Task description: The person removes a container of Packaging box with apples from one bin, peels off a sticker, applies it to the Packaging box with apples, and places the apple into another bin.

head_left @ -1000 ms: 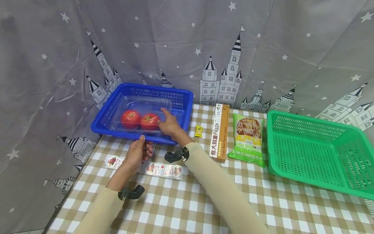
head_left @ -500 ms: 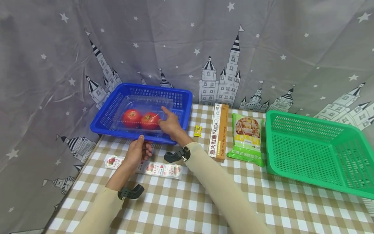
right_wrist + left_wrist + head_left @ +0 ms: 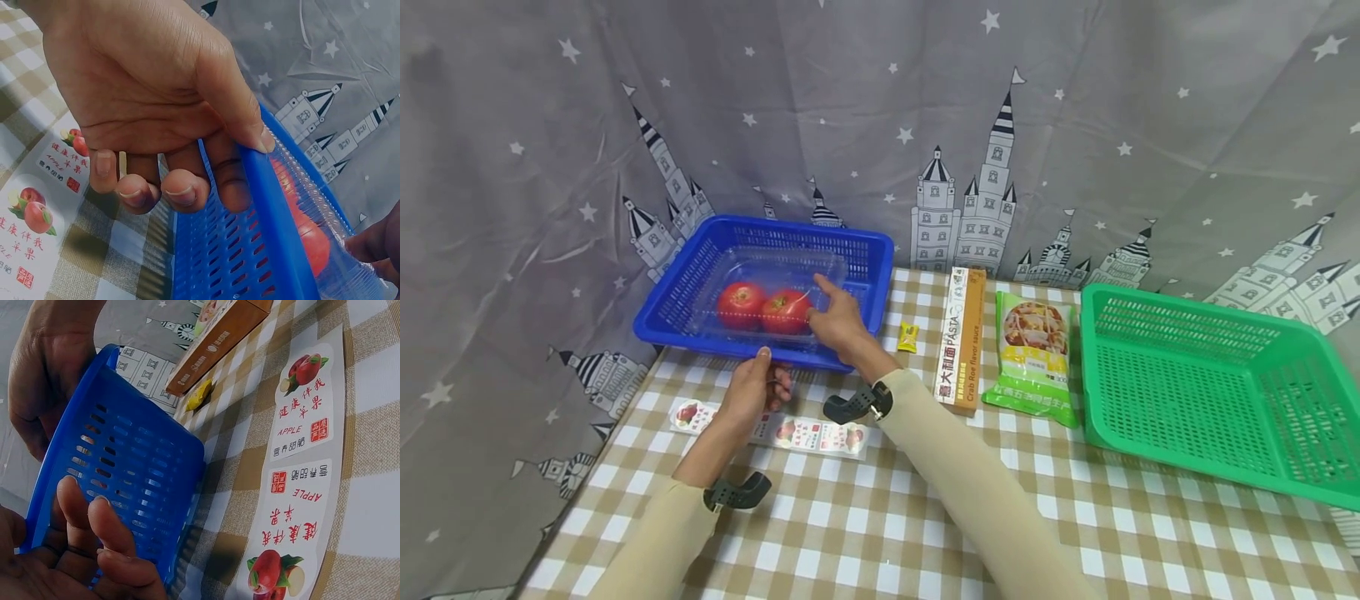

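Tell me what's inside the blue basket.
The blue basket holds a clear plastic box with two tomatoes inside. The right hand reaches over the near rim and touches the box. The basket floor beneath the box is mostly hidden.

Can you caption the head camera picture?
Left hand grips the blue basket by its rim; right hand touches the clear tomato box inside.

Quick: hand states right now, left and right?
Left hand: closed, gripping the blue basket by its front rim.
Right hand: open, touching the clear tray, gripping nothing.
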